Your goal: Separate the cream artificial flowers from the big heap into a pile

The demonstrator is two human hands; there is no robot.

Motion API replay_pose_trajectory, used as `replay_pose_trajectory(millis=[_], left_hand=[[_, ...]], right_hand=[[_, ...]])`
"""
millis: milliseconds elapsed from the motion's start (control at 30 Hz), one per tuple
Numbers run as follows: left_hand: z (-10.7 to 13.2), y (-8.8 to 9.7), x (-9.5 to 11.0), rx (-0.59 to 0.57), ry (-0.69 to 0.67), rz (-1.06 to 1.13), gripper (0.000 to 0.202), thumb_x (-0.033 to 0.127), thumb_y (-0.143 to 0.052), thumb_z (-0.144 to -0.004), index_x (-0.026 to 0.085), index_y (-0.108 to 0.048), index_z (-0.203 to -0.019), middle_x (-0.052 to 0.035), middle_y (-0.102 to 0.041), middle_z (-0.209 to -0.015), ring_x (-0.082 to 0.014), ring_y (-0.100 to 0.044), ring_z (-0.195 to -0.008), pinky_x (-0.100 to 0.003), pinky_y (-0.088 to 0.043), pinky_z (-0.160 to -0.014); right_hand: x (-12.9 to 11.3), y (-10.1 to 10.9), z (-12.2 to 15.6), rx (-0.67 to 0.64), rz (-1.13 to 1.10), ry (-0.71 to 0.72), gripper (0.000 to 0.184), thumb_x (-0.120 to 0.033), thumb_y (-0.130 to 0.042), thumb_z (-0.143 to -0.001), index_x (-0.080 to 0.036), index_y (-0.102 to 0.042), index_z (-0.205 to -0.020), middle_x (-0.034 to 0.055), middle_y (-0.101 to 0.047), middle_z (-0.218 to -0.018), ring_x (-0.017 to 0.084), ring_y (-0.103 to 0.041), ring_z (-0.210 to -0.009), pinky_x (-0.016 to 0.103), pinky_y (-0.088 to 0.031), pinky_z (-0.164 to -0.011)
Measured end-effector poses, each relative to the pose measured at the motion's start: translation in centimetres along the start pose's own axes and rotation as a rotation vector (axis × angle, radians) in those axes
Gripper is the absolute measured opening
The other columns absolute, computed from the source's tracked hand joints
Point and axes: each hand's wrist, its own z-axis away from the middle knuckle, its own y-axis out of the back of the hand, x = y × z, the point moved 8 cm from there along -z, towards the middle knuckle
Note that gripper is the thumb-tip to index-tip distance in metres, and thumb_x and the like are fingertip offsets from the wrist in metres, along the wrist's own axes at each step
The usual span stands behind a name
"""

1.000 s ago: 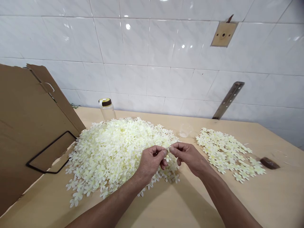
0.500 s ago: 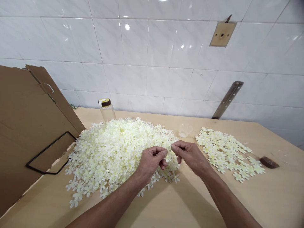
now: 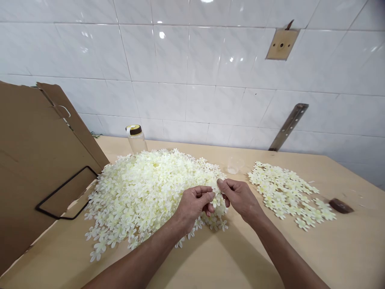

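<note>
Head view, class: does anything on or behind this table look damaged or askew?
Yes. The metal bracket leans slanted against the tiled wall, and the cardboard sheet at left has a torn edge.

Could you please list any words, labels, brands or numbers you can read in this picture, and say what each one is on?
There is no readable text anywhere.
The bottle shows no legible label.
The cardboard box bears only a black outlined shape, no words.
The wall plate and the metal bracket carry no markings.
</note>
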Motion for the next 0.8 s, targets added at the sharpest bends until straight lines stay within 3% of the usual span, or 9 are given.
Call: replay_pose_trajectory(millis=[300,467,633,800], left_hand=[[-0.1,0.3,0.2,0.026,-0.012,0.044,0.032,0.032,-0.080,-0.071,0.011,-0.065,-0.091,0.0013,-0.059,-0.060,-0.0104,-0.056,-0.048,-0.021,-0.043,-0.044],[0.2,-0.4,0.0,-0.034,0.020,0.029,0.035,0.033,-0.080,-0.072,0.011,-0.065,-0.094,0.0008,-0.059,-0.057,-0.0106,-0.055,-0.048,-0.021,-0.044,-0.044],[0.1,-0.4,-0.4,-0.028,0.027,0.019,0.031,0.032,-0.079,-0.072,0.013,-0.062,-0.090,0.0013,-0.059,-0.056,-0.0108,-0.055,-0.048,-0.021,-0.044,-0.043],[0.0,0.2,-0.4,0.024,0.020,0.020,0.036,0.035,-0.082,-0.070,0.016,-0.057,-0.088,0.0024,-0.059,-0.054,-0.0120,-0.056,-0.047,-0.021,-0.043,-0.042]], right_hand=[[0.0,0.4,-0.1,0.143,0.203,0.045,0.054,-0.060,-0.049,-0.092,-0.020,-0.044,-0.057,-0.0021,-0.047,-0.050,0.014,-0.048,-0.049,0.025,-0.035,-0.051],[0.5,1.2,-0.2,0.227,0.251,0.055,0.052,-0.060,-0.050,-0.092,-0.020,-0.051,-0.059,-0.0012,-0.051,-0.053,0.015,-0.051,-0.052,0.026,-0.037,-0.053],[-0.4,0.0,0.2,0.174,0.223,0.110,0.046,-0.056,-0.051,-0.092,-0.020,-0.057,-0.065,0.0006,-0.058,-0.062,0.014,-0.053,-0.052,0.025,-0.040,-0.053],[-1.1,-0.9,0.5,0.085,0.075,0.057,0.048,-0.057,-0.049,-0.092,-0.019,-0.055,-0.062,-0.0008,-0.054,-0.058,0.013,-0.052,-0.046,0.024,-0.040,-0.048]])
